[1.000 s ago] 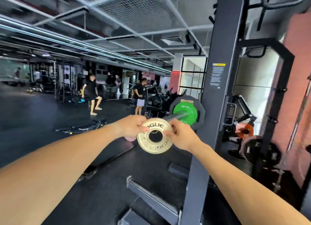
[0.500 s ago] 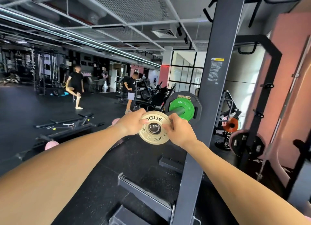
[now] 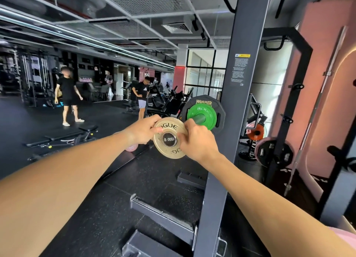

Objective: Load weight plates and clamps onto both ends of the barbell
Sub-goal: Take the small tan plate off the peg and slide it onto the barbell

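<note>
I have three plates on this end of the bar: a black plate (image 3: 202,102) innermost against the rack post (image 3: 231,122), a green plate (image 3: 202,115) just outside it, and the gold plate (image 3: 169,137) at the very tip, where the sleeve end (image 3: 169,139) shows through its hole. My left hand (image 3: 143,130) pinches the gold plate's left rim, thumb lying across its face, and my right hand (image 3: 196,139) grips the right rim with its fingers curled behind. A short run of bare sleeve (image 3: 198,118) lies between the gold and green plates, so the two are apart. I see no clamp from here. To my left the floor (image 3: 115,189) runs open toward a flat bench (image 3: 61,136) and two people, one (image 3: 67,97) near the far machines and one (image 3: 142,97) closer to the rack. To my right the space is tight: two more loaded plates, one orange (image 3: 256,131) and one black (image 3: 273,152), sit behind the post, and one spare bar (image 3: 316,110) leans on the pink wall (image 3: 331,64). The rack's base rail (image 3: 159,212) crosses the floor below my arms.
</note>
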A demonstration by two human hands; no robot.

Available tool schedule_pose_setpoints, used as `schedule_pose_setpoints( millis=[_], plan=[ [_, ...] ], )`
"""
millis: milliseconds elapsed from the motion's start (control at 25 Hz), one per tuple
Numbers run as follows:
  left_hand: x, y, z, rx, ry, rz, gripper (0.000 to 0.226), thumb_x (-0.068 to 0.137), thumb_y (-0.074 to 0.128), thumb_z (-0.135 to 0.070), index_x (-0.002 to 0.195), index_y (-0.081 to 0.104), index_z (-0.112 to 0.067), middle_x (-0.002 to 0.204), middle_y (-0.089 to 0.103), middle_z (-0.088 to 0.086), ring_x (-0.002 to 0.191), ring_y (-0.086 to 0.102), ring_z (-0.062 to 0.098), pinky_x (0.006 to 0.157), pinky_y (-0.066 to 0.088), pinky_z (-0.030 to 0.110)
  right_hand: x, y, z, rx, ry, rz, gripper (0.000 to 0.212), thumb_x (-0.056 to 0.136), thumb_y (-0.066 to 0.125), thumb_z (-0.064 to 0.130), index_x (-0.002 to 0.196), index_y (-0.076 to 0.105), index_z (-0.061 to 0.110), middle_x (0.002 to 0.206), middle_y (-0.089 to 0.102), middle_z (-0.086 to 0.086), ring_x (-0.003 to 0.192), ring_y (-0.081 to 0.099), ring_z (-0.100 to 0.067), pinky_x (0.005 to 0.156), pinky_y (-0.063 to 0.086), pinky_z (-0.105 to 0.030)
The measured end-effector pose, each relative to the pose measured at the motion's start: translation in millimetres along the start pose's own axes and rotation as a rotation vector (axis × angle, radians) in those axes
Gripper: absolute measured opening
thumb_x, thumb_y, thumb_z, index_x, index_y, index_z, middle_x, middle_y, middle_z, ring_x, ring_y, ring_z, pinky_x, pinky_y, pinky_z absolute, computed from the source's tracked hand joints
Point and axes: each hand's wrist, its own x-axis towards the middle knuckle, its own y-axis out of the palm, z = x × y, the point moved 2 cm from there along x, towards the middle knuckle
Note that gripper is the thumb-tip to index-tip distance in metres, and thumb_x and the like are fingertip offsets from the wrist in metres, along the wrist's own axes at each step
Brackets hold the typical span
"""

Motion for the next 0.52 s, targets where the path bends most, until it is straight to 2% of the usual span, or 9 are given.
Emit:
schedule_pose_setpoints(
  millis=[120, 240, 360, 400, 520],
  plan=[
    [12.7, 6.8, -0.1, -0.019, -0.004, -0.006, 0.024, 0.103, 0.055, -0.029, 0.122, 0.056, -0.016, 0.119, 0.070, 0.016, 0.112, 0.065, 0.034, 0.079, 0.054, 0.040, 6.2, 5.5, -8.5, 0.005, 0.026, -0.002, 0.023, 0.095, 0.053, 0.030, 0.109, 0.050, 0.012, 0.089, 0.069, -0.011, 0.080, 0.063, -0.039, 0.065, 0.047, -0.041],
    [34.9, 14.2, 1.1, -0.009, 0.002, -0.016, 0.018, 0.102, 0.057, -0.030, 0.116, 0.057, -0.020, 0.115, 0.072, 0.011, 0.108, 0.068, 0.031, 0.086, 0.055, 0.049, 18.3, 12.8, -27.7, 0.017, 0.052, -0.002, 0.024, 0.095, 0.052, 0.030, 0.112, 0.050, 0.012, 0.092, 0.069, -0.010, 0.082, 0.063, -0.038, 0.065, 0.046, -0.040],
    [61.3, 22.3, 5.2, -0.006, 0.016, -0.013, 0.011, 0.101, 0.058, -0.032, 0.111, 0.056, -0.028, 0.113, 0.073, 0.007, 0.109, 0.067, 0.026, 0.075, 0.057, 0.032, 32.0, 23.6, -50.0, 0.023, 0.055, -0.014, 0.025, 0.096, 0.052, 0.030, 0.113, 0.050, 0.012, 0.094, 0.069, -0.010, 0.083, 0.062, -0.037, 0.063, 0.039, -0.038],
    [71.8, 25.2, 6.3, 0.000, 0.025, -0.008, 0.010, 0.101, 0.058, -0.033, 0.110, 0.056, -0.030, 0.113, 0.072, 0.006, 0.110, 0.066, 0.024, 0.072, 0.058, 0.031, 37.7, 28.0, -58.9, 0.027, 0.057, -0.019, 0.025, 0.096, 0.052, 0.030, 0.113, 0.050, 0.012, 0.094, 0.069, -0.010, 0.083, 0.062, -0.038, 0.062, 0.038, -0.037],
    [110.6, 37.1, 9.8, 0.003, 0.039, 0.019, 0.017, 0.100, 0.060, -0.031, 0.115, 0.059, -0.025, 0.115, 0.071, 0.005, 0.108, 0.068, 0.025, 0.082, 0.062, 0.047, 59.5, 42.7, -91.5, 0.029, 0.077, -0.025, 0.026, 0.096, 0.053, 0.031, 0.114, 0.050, 0.012, 0.093, 0.069, -0.010, 0.084, 0.063, -0.038, 0.062, 0.040, -0.038]
  ],
)
